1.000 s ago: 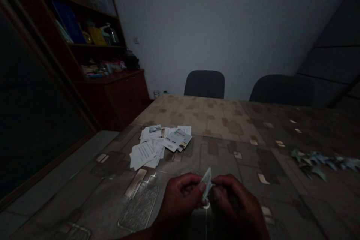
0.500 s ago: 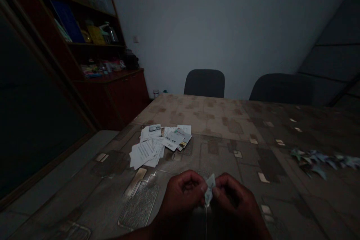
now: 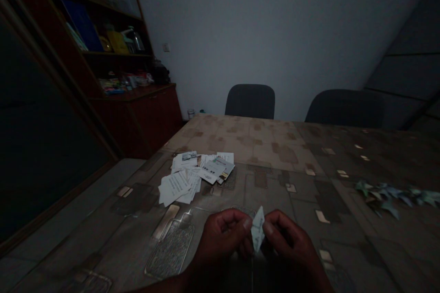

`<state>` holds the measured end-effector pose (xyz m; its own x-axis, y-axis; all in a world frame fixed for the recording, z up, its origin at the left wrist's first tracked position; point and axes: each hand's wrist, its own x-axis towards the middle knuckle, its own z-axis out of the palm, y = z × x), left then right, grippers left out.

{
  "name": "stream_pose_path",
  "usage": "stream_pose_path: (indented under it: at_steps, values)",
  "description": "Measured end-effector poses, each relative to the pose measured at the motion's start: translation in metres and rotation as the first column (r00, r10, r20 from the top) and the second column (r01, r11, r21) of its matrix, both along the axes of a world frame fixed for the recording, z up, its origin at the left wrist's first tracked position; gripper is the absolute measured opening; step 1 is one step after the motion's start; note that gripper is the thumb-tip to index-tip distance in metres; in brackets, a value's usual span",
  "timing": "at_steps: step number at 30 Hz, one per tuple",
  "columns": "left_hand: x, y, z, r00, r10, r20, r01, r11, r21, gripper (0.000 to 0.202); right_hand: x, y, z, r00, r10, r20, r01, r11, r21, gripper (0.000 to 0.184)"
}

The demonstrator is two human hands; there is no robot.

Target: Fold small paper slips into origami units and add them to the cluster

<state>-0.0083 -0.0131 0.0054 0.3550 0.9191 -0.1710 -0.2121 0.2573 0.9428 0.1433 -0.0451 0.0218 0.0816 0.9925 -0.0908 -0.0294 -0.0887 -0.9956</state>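
The left grip (image 3: 223,236) and right grip (image 3: 292,240) pinch a pale, diamond-shaped folded paper (image 3: 257,231) between them, above a counter (image 3: 240,142) patterned with rounded rectangles; flat printed cards (image 3: 174,187) overlap beyond.

Small pale folded paper (image 3: 257,230), diamond-shaped, nearly upright, pinched between both hands (image 3: 225,236) (image 3: 290,238)

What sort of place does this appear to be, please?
Probably a dining or meeting room, judging by the large patterned table, the dark chairs and the stocked cabinet.
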Motion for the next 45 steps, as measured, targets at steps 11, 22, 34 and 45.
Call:
stream_pose_path:
  at_steps: [11,22,34,45]
  values:
    - [0.003,0.000,-0.001,0.997,0.011,0.072,-0.010,1.000,-0.012,0.046,-0.003,0.001,-0.004,0.999,-0.041,-0.022,0.041,0.999,0.005,0.037]
    - [0.004,-0.008,0.008,0.972,0.213,-0.099,-0.200,0.971,0.129,0.014,-0.005,-0.007,-0.010,0.982,-0.113,0.149,0.092,0.986,0.138,0.019]
    - [0.005,-0.005,0.005,0.980,0.173,-0.102,-0.159,0.978,0.137,0.014,-0.002,-0.007,-0.025,0.988,-0.024,0.151,0.005,0.992,0.123,0.026]
    - [0.004,-0.006,0.003,0.995,0.093,-0.025,-0.091,0.992,0.091,0.020,-0.004,-0.007,-0.009,0.993,-0.037,0.111,0.027,0.996,0.090,0.030]
